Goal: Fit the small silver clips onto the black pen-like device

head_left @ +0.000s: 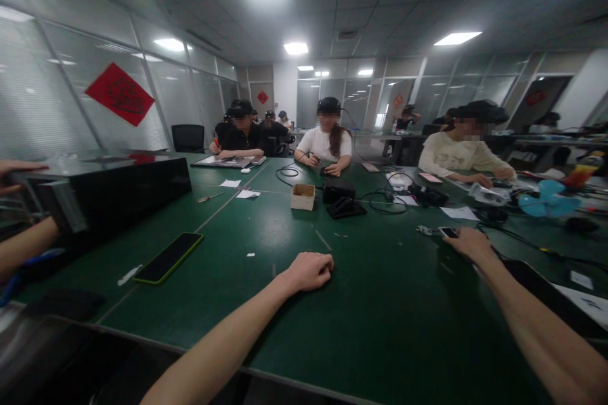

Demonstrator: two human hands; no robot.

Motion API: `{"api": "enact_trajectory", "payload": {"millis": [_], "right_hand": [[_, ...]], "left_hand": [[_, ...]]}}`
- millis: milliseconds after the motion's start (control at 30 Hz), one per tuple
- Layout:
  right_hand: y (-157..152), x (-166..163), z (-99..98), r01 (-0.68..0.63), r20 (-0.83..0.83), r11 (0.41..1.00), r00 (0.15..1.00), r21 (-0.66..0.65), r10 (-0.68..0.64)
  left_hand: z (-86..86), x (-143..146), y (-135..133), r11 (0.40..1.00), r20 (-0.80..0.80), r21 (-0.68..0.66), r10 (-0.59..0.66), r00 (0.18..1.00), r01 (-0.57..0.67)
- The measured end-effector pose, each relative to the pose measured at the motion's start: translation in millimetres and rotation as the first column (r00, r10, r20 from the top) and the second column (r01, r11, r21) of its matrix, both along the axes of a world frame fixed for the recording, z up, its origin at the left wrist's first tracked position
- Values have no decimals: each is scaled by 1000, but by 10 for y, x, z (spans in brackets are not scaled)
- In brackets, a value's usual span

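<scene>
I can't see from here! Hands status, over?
Left hand fisted on table. Right hand at small phone. Box farther back.

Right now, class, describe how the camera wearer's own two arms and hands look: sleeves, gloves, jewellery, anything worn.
The left forearm and the right forearm are bare to the picture's edge; no sleeve shows. The left hand and the right hand wear no gloves, and no watch, bracelet or ring is visible. The arms at the far left edge are another person's.
</scene>
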State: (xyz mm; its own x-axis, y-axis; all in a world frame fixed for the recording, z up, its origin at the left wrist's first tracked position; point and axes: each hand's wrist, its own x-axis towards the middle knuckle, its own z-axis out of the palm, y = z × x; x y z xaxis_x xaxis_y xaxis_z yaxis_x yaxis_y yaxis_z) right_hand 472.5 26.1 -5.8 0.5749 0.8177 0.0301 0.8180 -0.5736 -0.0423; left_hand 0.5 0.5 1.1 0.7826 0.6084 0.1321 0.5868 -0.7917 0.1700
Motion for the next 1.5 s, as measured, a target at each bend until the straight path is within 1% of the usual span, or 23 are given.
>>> {"api": "enact_trajectory", "payload": {"millis": [133, 267, 433, 533, 667, 767, 833, 933, 1200, 1367, 1500], "right_hand": [[3, -1, -26, 7, 21, 1000, 1000, 14, -7], [-21, -47, -39, -23, 98, 997, 995, 80, 16], [-70, -120, 16, -18, 110, 993, 994, 119, 5], [-80, -126, 87, -23, 84, 998, 996, 66, 18], [-67, -89, 164, -55, -10, 998, 998, -33, 54], [-64, -69, 162, -19, -38, 999, 999, -47, 17], [-72, -75, 134, -4, 11, 1000, 1000, -14, 4], [-92, -109, 83, -32, 102, 999, 994, 24, 29], [-131, -148, 25, -29, 156, 994, 988, 110, 11], [-150, -141, 14, -79, 219, 988, 975, 132, 49], [-145, -131, 7, -95, 239, 986, 969, 136, 61]], "left_hand": [[9, 0, -8, 1000, -12, -7, 6, 1000, -6], [21, 4, -18, 1000, -25, -23, 18, 1000, -18], [32, 5, -20, 999, 1, -35, 12, 1000, -12], [29, 8, -14, 1000, -4, -28, 3, 1000, -4], [17, 16, -11, 1000, -30, 1, 8, 1000, -8], [17, 17, -15, 1000, -37, 1, 19, 999, -19], [22, 15, -18, 1000, -33, -4, 20, 999, -20], [31, 12, -20, 1000, -31, -14, 22, 999, -22], [31, 18, -17, 1000, -13, -22, 16, 1000, -17], [32, 24, -25, 999, -34, -29, 39, 999, -40], [41, 22, -29, 999, -24, -18, 27, 999, -27]]}}
